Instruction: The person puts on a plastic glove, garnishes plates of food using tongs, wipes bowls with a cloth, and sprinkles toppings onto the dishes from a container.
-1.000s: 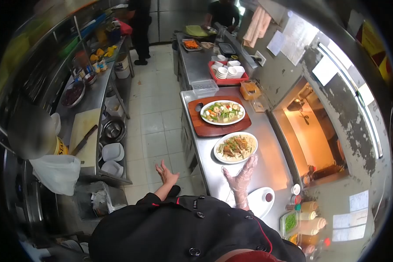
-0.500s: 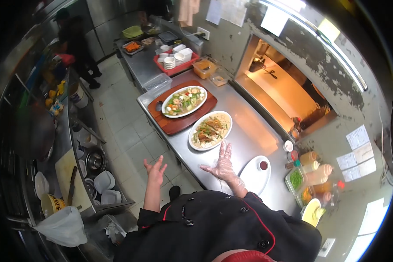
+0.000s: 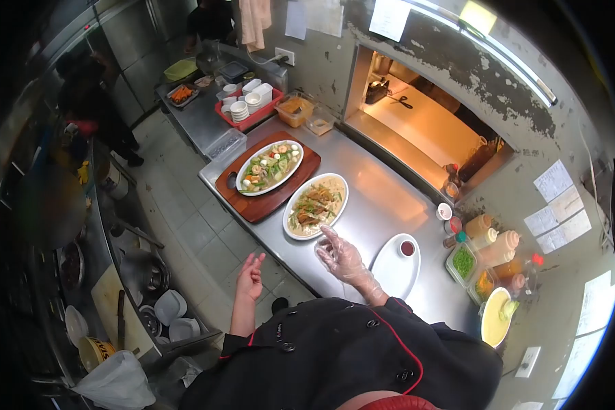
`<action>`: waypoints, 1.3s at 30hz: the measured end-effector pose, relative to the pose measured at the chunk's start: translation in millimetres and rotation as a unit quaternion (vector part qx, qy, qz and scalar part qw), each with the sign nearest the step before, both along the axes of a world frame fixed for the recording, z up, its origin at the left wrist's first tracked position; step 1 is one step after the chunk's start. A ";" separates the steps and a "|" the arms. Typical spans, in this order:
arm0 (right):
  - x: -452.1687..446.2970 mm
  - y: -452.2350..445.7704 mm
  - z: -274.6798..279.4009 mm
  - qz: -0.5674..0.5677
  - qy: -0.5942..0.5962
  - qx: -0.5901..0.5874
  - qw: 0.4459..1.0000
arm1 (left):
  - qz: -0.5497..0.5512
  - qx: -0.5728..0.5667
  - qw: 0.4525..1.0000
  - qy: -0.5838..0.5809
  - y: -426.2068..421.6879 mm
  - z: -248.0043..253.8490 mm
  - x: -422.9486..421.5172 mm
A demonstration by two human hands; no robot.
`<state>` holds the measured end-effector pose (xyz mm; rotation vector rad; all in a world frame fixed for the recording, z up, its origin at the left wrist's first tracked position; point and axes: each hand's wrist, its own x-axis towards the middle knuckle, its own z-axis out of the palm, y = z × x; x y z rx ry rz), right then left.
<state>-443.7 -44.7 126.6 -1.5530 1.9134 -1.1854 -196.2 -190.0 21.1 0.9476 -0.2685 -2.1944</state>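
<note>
My right hand (image 3: 342, 258), in a clear plastic glove, is over the steel counter (image 3: 307, 263) just below an oval white plate of noodles with meat and greens (image 3: 316, 206). Its fingers are apart and nothing is in them. Bare and empty, my left hand (image 3: 250, 277) hangs in the air left of the counter edge with its fingers apart. Behind the noodles, an oval plate of mixed vegetables and shrimp (image 3: 271, 168) rests on a brown wooden board (image 3: 309, 161). A white oval plate (image 3: 387, 273) with a cup of dark red sauce (image 3: 407, 248) lies to the right.
Squeeze bottles (image 3: 500, 247) and a container of chopped greens (image 3: 462, 261) line the wall. A red basket (image 3: 272, 109) holds white cups. On the left bench, a knife (image 3: 121, 319) lies on a cutting board (image 3: 107, 294). Two other people (image 3: 96, 102) stand farther back.
The view has swung right. My gloved right hand has drawn its fingers in somewhat, and my left hand's fingers have come closer together. The plates keep their places on the counter.
</note>
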 end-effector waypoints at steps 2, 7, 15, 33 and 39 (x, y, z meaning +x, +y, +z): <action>-2.2 -4.8 5.8 -0.014 0.040 -0.106 0.993 | -0.078 -0.083 0.993 0.033 0.8 0.8 4.8; -2.9 -11.2 31.5 -0.120 0.138 -0.150 0.972 | -0.048 -0.097 0.994 0.006 3.0 58.1 -3.7; -12.6 -5.8 -21.7 -0.121 0.087 0.062 0.987 | 0.008 -0.117 0.993 -0.024 -3.6 68.9 6.9; 96.2 -41.4 -52.5 0.278 -0.117 0.347 0.888 | -0.243 0.002 0.811 -0.533 143.5 -135.5 233.8; 170.9 -32.7 -65.7 0.305 -0.161 0.470 0.813 | -0.464 -0.091 0.543 -0.694 168.2 -317.2 347.4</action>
